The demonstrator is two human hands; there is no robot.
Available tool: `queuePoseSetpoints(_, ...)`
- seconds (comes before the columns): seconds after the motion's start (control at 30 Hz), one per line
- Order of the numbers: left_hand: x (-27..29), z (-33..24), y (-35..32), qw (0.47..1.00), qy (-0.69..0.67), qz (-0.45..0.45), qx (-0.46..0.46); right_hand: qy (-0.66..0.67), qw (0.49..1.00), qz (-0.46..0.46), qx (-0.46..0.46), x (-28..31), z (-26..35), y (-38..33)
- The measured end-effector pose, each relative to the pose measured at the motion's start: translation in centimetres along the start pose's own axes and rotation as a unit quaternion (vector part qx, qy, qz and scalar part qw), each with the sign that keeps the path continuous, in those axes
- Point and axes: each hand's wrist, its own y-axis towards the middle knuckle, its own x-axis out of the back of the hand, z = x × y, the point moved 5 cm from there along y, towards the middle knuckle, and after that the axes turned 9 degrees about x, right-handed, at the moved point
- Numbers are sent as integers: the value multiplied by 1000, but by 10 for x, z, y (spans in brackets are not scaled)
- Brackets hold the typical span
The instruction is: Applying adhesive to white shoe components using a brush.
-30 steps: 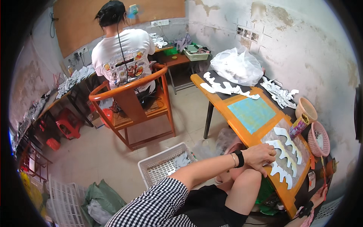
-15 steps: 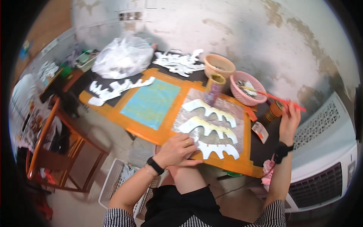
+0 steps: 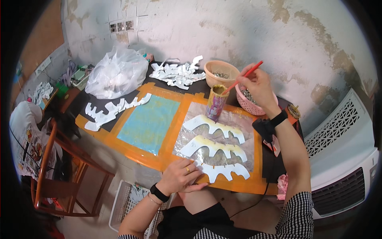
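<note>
My right hand is closed round a thin brush with a red handle. The brush's lower end is at the mouth of a tall, stained can. At the table's near edge my left hand has its fingers curled over the left end of a white scalloped cut-out piece. Two more scalloped pieces lie beyond it, the middle piece and the far piece. Both carry a yellowish coating along their upper edges. All three rest on a clear plastic sheet bordered by orange tape.
A blue sheet is taped down at left. Beyond are white cut-outs, a plastic bag, a peach bowl and a pink basket of small metal bits. A wooden chair stands left, a white air cooler right.
My right hand has moved left from the table's right side, bringing the brush to the can's mouth. My left hand stays at the near piece. The view has shifted slightly.
</note>
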Motion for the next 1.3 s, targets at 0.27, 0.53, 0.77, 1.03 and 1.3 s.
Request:
queuePoseSetpoints(0.27, -3, 2, -1, 1000, -12, 11, 21, 88, 988, -126, -12, 48, -9, -7)
queuePoseSetpoints(0.53, 0, 2, 4, 1000, 8, -9, 16, 126, 977, -172, -3, 56, -9, -31)
queuePoseSetpoints(0.77, -6, 0, 0, 1000, -7, -17, 11, 151, 956, -251, -26, 69, -19, -57)
queuePoseSetpoints(1.03, -5, 3, 2, 1000, -4, -17, 14, 257, 914, -313, -16, 95, -8, -49)
queuePoseSetpoints(1.3, 1, -2, 1, 1000, 4, -20, 23, 303, 881, -361, 18, 117, 11, -8)
